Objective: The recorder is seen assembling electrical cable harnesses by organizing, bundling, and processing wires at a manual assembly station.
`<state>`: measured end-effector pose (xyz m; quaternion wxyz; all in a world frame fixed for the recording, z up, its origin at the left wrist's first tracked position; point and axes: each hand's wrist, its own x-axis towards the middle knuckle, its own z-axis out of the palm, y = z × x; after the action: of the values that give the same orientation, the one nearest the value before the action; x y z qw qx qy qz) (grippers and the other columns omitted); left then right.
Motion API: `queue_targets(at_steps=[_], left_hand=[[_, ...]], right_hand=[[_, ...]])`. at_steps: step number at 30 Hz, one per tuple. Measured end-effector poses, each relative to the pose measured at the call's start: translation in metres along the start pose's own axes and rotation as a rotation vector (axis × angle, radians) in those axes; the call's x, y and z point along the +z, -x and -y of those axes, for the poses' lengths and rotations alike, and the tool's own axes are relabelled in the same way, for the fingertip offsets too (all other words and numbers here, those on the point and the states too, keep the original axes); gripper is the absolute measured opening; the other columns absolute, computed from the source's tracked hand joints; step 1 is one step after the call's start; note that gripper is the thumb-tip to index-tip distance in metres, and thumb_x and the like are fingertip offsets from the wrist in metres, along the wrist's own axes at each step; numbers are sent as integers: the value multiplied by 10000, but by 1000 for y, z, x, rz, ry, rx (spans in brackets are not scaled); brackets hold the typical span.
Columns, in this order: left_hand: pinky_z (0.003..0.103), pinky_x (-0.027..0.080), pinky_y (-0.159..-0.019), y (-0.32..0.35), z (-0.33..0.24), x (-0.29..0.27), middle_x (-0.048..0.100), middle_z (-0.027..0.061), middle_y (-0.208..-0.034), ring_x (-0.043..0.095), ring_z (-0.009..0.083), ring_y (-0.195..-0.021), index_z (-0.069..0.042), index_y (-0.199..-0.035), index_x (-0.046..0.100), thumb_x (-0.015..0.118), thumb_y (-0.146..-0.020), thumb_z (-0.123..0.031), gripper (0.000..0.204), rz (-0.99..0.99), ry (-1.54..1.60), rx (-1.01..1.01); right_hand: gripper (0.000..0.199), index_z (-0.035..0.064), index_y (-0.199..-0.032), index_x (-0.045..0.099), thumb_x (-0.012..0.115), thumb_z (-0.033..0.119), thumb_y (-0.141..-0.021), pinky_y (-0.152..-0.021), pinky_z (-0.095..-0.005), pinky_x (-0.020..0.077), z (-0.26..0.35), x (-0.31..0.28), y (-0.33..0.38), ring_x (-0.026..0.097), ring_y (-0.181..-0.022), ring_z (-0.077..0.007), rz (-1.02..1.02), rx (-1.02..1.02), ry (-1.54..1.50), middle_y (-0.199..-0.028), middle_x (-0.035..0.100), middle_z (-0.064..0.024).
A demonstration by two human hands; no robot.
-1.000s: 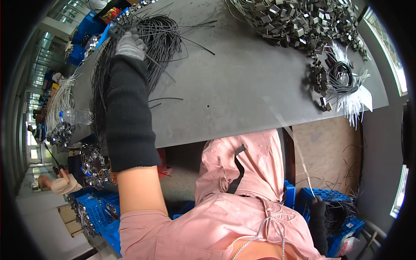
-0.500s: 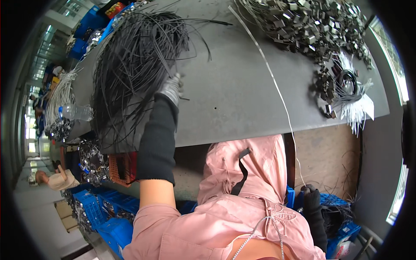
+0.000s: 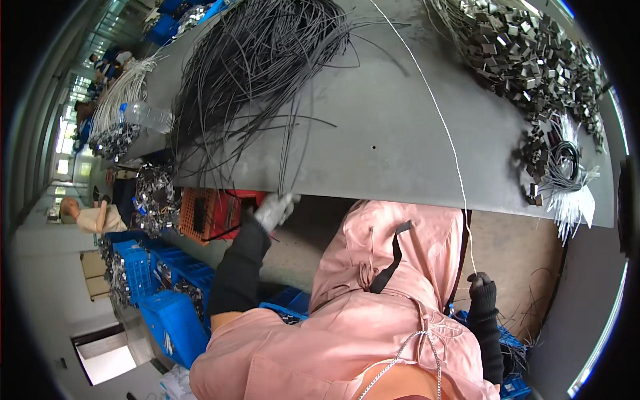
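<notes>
My left hand [image 3: 275,212], in a pale glove and black sleeve, is at the table's front edge. Its fingers are closed on a few black cables [image 3: 287,155], which run taut from a large tangled pile of black cables [image 3: 260,60] on the grey table [image 3: 393,170]. Low on the right, my right hand [image 3: 479,280], in a dark glove, grips the near end of a long thin white cable [image 3: 448,137]. That cable arcs over the table edge and on toward the far side. The fingertips of both hands are too small to see in detail.
Metal-ended cables [image 3: 527,63] are heaped at the far right, beside a tied bundle with white ends [image 3: 567,173]. Left stand a plastic bottle [image 3: 150,117], white cables [image 3: 127,87], an orange crate [image 3: 197,213] and blue crates [image 3: 170,320]. A person [image 3: 93,217] is farther left.
My left hand has come back from the black pile to the table edge, drawing a few black cables along. My right hand keeps the white cable. The view has shifted left.
</notes>
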<state>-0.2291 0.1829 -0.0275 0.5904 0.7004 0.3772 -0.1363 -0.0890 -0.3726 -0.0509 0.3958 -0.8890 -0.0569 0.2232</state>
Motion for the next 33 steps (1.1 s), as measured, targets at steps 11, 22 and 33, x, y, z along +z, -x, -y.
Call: queue_targets(at_steps=[11,22,33], left_hand=[[245,424,-508,90,36,-86,545,-17,-712,521,90,-604,-84,-964,586,618,-812,-383,337,-437,674,262],[173,267,-349,145,-330,-103,286,-60,-530,274,31,-403,-60,-1020,517,482,-906,-283,252,249,469,1383],[297,444,-482,-83,-265,156,527,-3,-657,491,138,-539,-132,-968,579,639,-816,-281,221,290,1048,311]], right_hand=[[291,60,-782,569,420,279,-901,-374,-220,230,51,-6,-59,308,-380,-47,93,-122,-275,-450,350,48],[252,62,-769,584,425,239,-853,-390,-234,259,51,6,-40,337,-407,-59,-68,-128,-247,-471,394,32],[498,53,-766,578,473,534,-839,-413,-240,262,53,-1,3,361,-434,-57,-60,-126,-421,-472,373,33]])
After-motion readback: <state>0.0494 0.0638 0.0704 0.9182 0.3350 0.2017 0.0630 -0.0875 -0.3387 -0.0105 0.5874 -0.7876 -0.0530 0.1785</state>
